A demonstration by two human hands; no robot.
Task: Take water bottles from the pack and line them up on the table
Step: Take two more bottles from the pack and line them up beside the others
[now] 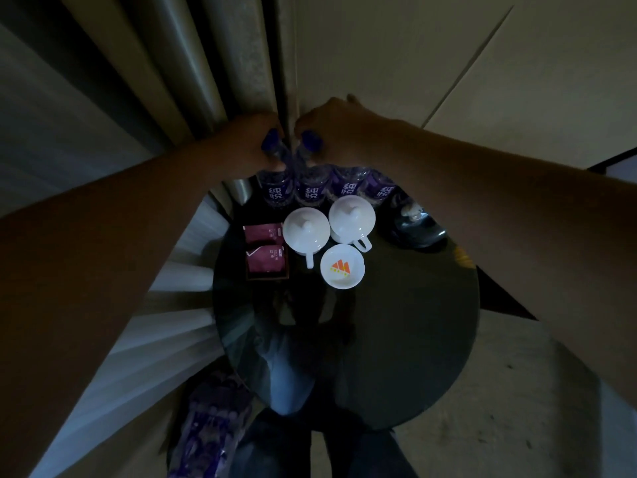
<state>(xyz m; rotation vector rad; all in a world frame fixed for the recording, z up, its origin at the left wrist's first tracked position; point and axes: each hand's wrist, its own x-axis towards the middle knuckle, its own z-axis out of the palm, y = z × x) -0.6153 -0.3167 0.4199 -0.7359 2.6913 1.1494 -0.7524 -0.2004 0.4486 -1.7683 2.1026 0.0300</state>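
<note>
Several water bottles with purple labels stand in a row at the far edge of the round dark glass table. My left hand is closed around the neck of the leftmost bottle, below its blue cap. My right hand grips the neck of the second bottle the same way. Two more bottles stand to the right, partly hidden by my right forearm. The plastic-wrapped pack of bottles lies on the floor at the lower left, beside my legs.
In front of the bottles stand two white lidded cups, a white dish with an orange logo and a small tray of purple tea sachets. A dark object sits at the table's right rim. Curtains hang behind at left.
</note>
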